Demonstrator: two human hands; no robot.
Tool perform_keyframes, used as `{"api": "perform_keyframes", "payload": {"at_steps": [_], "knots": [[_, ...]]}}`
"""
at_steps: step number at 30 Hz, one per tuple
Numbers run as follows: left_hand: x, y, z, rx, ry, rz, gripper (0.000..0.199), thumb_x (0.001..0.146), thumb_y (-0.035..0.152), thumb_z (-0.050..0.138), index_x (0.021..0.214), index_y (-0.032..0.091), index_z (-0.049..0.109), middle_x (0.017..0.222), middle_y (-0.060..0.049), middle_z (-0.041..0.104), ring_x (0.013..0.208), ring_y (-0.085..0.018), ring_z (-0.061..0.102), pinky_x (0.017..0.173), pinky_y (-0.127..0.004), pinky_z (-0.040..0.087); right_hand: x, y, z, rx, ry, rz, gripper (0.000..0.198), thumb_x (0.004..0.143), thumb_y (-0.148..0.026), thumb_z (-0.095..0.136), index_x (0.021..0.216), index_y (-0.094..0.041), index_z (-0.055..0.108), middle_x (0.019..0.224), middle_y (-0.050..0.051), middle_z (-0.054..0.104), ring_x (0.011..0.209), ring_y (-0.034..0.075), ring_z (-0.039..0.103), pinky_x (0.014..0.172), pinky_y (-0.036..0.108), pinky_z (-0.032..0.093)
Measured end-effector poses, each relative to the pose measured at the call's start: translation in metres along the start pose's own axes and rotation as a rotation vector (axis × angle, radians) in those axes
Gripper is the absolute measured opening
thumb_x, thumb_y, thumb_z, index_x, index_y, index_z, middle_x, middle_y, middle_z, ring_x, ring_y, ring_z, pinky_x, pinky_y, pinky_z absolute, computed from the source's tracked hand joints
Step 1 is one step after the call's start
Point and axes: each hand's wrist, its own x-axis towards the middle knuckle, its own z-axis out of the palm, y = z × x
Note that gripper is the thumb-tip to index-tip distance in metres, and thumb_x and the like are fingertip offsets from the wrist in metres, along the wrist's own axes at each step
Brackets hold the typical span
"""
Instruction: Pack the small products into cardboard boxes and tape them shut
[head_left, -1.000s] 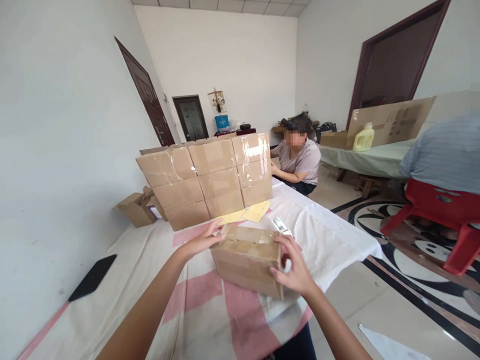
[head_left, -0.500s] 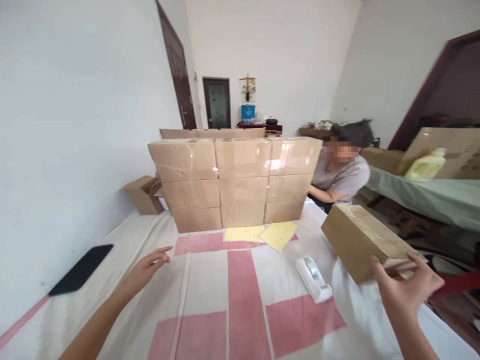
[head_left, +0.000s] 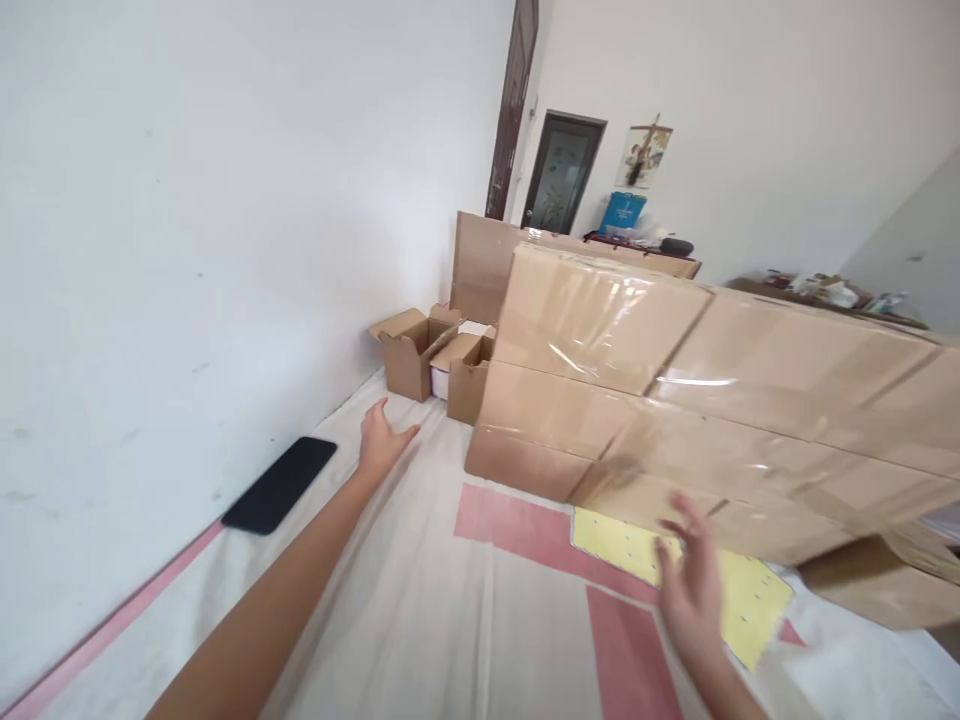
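Note:
My left hand (head_left: 384, 440) is stretched out over the white cloth, empty, with thumb and fingers apart. Just beyond it stand an open cardboard box (head_left: 405, 365) and a second open box (head_left: 469, 390), with something white between them. My right hand (head_left: 691, 575) is raised with its fingers spread and a little blurred, holding nothing. Behind it are yellow sheets (head_left: 754, 600) with small dark marks, lying at the foot of a wall of taped cardboard boxes (head_left: 600, 410). A single closed cardboard box (head_left: 877, 585) rests at the right, apart from both hands.
A black phone-like slab (head_left: 281, 487) lies near the white wall on the left. The tablecloth (head_left: 427, 600) is white with pink blocks. Behind the box wall rises a tall cardboard panel (head_left: 487, 265); farther back are a door (head_left: 564, 170) and a blue bag (head_left: 622, 212).
The view has swung left. My right hand has let go of the single box, which stays at the right, and moved left. My left hand has reached forward toward the open boxes.

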Motion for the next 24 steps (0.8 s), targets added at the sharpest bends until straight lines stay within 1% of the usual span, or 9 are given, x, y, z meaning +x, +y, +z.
{"api": "perform_keyframes", "payload": {"at_steps": [3, 5, 8, 11, 13, 15, 19, 21, 24], "knots": [[0.059, 0.004, 0.024, -0.023, 0.040, 0.000, 0.106, 0.070, 0.045, 0.081, 0.154, 0.018, 0.021, 0.161, -0.019, 0.033, 0.152, -0.031, 0.029, 0.125, -0.044, 0.026, -0.003, -0.103, 0.119, 0.272, -0.473, -0.352, 0.055, 0.100, -0.031, 0.044, 0.153, -0.039, 0.036, 0.160, 0.007, 0.042, 0.148, 0.033, 0.039, 0.116, 0.063, 0.040], [0.090, 0.007, 0.041, -0.051, 0.060, -0.049, 0.119, 0.068, 0.044, 0.084, 0.157, 0.017, 0.010, 0.166, -0.023, 0.020, 0.156, -0.034, 0.019, 0.125, -0.046, 0.024, 0.017, -0.155, 0.194, 0.403, -0.629, -0.386, 0.057, 0.100, -0.028, 0.044, 0.156, -0.034, 0.034, 0.165, 0.005, 0.034, 0.153, 0.027, 0.032, 0.123, 0.056, 0.034], [0.120, 0.000, 0.057, -0.049, 0.093, -0.064, 0.126, 0.068, 0.047, 0.084, 0.158, 0.019, 0.000, 0.165, -0.024, 0.019, 0.156, -0.036, 0.017, 0.124, -0.050, 0.023, 0.062, -0.200, 0.298, 0.408, -0.694, -0.086, 0.066, 0.096, -0.025, 0.044, 0.160, -0.023, 0.026, 0.166, 0.008, 0.030, 0.156, 0.024, 0.024, 0.126, 0.051, 0.026], [0.134, -0.015, 0.062, -0.046, 0.097, 0.009, 0.127, 0.068, 0.047, 0.083, 0.159, 0.023, -0.001, 0.160, -0.022, 0.028, 0.150, -0.034, 0.033, 0.119, -0.048, 0.034, 0.100, -0.212, 0.374, 0.250, -0.554, 0.210, 0.080, 0.085, -0.020, 0.054, 0.158, -0.012, 0.023, 0.169, 0.017, 0.017, 0.158, 0.032, 0.012, 0.126, 0.054, 0.019], [0.136, -0.021, 0.063, -0.032, 0.069, -0.011, 0.128, 0.067, 0.048, 0.083, 0.160, 0.023, -0.001, 0.157, -0.023, 0.030, 0.145, -0.036, 0.039, 0.114, -0.049, 0.040, 0.115, -0.209, 0.404, 0.226, -0.384, 0.277, 0.080, 0.083, -0.023, 0.055, 0.156, -0.011, 0.025, 0.169, 0.019, 0.012, 0.157, 0.035, 0.008, 0.126, 0.056, 0.012], [0.135, -0.021, 0.065, 0.022, 0.045, -0.062, 0.129, 0.067, 0.053, 0.081, 0.161, 0.022, -0.003, 0.155, -0.024, 0.033, 0.144, -0.039, 0.040, 0.114, -0.053, 0.038, 0.122, -0.202, 0.421, 0.275, -0.261, 0.330, 0.074, 0.087, -0.028, 0.051, 0.155, -0.012, 0.024, 0.166, 0.020, 0.019, 0.155, 0.035, 0.015, 0.126, 0.054, 0.012], [0.133, -0.010, 0.063, 0.104, 0.000, -0.115, 0.128, 0.072, 0.056, 0.076, 0.161, 0.021, -0.009, 0.156, -0.023, 0.037, 0.147, -0.041, 0.035, 0.117, -0.058, 0.029, 0.128, -0.191, 0.434, 0.351, -0.207, 0.420, 0.071, 0.088, -0.031, 0.047, 0.151, -0.012, 0.019, 0.157, 0.023, 0.032, 0.149, 0.033, 0.027, 0.123, 0.050, 0.021], [0.141, 0.001, 0.041, 0.119, -0.038, -0.113, 0.126, 0.072, 0.054, 0.076, 0.161, 0.020, -0.007, 0.156, -0.024, 0.037, 0.147, -0.041, 0.036, 0.117, -0.059, 0.030, 0.129, -0.197, 0.433, 0.384, -0.214, 0.390, 0.069, 0.084, -0.027, 0.052, 0.147, -0.016, 0.027, 0.154, 0.021, 0.033, 0.147, 0.034, 0.027, 0.122, 0.052, 0.021], [0.149, 0.030, -0.032, 0.193, -0.105, 0.056, 0.128, 0.068, 0.049, 0.080, 0.162, 0.015, 0.000, 0.151, -0.027, 0.044, 0.142, -0.043, 0.042, 0.115, -0.056, 0.035, 0.127, -0.224, 0.412, 0.484, -0.292, 0.268, 0.063, 0.075, -0.018, 0.056, 0.136, -0.020, 0.038, 0.141, 0.017, 0.045, 0.133, 0.031, 0.044, 0.112, 0.047, 0.040]]}}
